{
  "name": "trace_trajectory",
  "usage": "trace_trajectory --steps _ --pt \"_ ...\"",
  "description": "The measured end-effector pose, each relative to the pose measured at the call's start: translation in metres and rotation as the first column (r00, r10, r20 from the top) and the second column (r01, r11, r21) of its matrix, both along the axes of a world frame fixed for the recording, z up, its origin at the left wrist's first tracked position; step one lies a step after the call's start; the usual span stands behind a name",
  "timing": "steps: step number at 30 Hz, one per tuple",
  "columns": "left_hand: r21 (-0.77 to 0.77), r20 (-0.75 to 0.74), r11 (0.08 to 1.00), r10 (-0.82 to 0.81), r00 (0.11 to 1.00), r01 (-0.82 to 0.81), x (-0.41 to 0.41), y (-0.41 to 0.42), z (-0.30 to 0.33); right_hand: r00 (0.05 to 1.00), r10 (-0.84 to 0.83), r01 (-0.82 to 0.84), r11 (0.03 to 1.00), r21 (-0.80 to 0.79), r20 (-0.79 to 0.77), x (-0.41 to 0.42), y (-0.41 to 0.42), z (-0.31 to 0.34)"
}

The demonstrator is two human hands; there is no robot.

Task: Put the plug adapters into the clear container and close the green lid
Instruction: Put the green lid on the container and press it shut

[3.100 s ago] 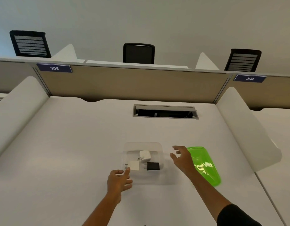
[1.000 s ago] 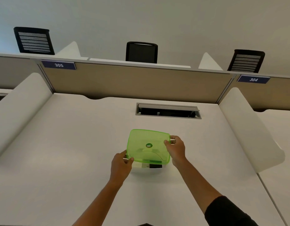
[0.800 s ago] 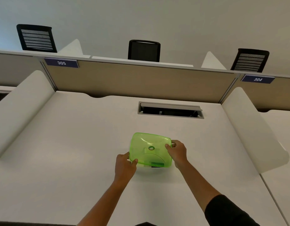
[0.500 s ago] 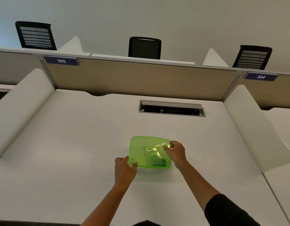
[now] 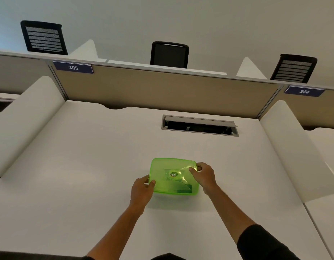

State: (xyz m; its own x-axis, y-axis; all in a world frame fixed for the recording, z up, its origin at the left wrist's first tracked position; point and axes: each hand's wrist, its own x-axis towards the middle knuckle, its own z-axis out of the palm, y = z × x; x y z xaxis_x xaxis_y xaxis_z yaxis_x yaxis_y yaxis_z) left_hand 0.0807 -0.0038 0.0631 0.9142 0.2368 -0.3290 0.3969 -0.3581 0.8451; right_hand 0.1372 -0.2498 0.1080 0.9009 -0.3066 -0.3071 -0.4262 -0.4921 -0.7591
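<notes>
The translucent green lid (image 5: 168,169) lies flat over the clear container on the white desk, and hides almost all of it. Dark shapes of the plug adapters (image 5: 184,189) show dimly through the lid near its front right corner. My left hand (image 5: 142,190) grips the lid's front left corner, thumb on top. At the far right corner my right hand (image 5: 204,176) presses on the lid, thumb on top and fingers around the edge.
A cable slot (image 5: 200,125) opens in the desk behind the container. White curved dividers stand at the left (image 5: 25,117) and right (image 5: 297,147), and a tan partition (image 5: 162,92) closes the back.
The lid was beside the container on the right; both hands carried it over the container and lowered it from tilted to flat. Both hands stay on its corners.
</notes>
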Motion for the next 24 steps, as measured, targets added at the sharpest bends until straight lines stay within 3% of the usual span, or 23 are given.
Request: trace_trajectory --steps 7,15,24 --pt "-0.159 0.022 0.984 0.079 0.997 -0.075 0.037 -0.01 0.01 0.989 -0.145 0.145 0.962 0.233 -0.017 0.003 0.01 -0.011" --pt "-0.24 -0.024 0.944 0.227 0.973 -0.226 0.057 -0.021 0.007 0.966 -0.256 0.256 0.917 0.305 -0.042 0.008 0.016 -0.022" --pt "-0.133 -0.024 0.962 0.238 0.971 -0.239 0.071 -0.02 0.001 0.946 -0.319 0.323 0.894 0.31 -0.063 0.01 0.019 -0.027"
